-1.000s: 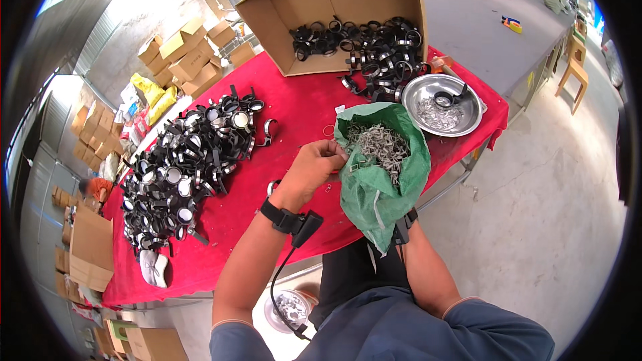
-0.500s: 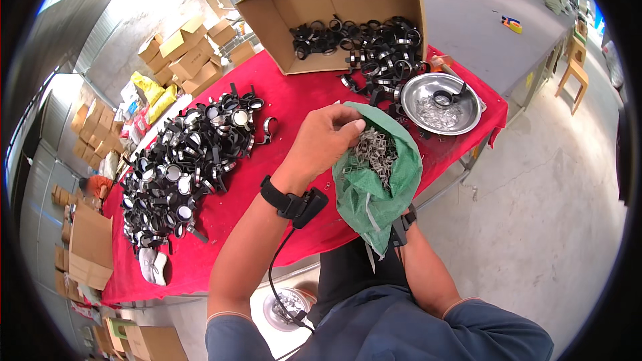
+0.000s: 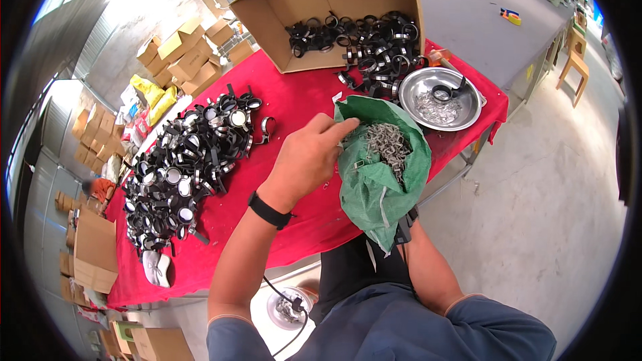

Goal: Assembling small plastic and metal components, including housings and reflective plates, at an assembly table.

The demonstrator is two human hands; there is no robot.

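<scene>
My left hand (image 3: 304,160) grips the left rim of a green woven bag (image 3: 374,194), its index finger reaching over the edge toward the inside. Small grey metal clips (image 3: 388,147) fill the bag's open mouth. Beneath the bag, my right hand is hidden; only the forearm (image 3: 431,264) and a black wrist device show, so its fingers cannot be made out. Just beyond the bag a round steel bowl (image 3: 476,108) holds small clear pieces and one black ring-shaped clamp (image 3: 442,93).
A red cloth (image 3: 294,227) covers the table. On its left lies a heap of black and silver ring clamps (image 3: 180,167), with a light grey mouse-shaped object (image 3: 156,269) beside it. A cardboard box (image 3: 267,33) on its side spills black clamps. Below stands a white bucket (image 3: 273,307).
My left hand has shifted from the bag's far rim down to its left side, turning its back upward. The bag has moved slightly right and its mouth has opened wider.
</scene>
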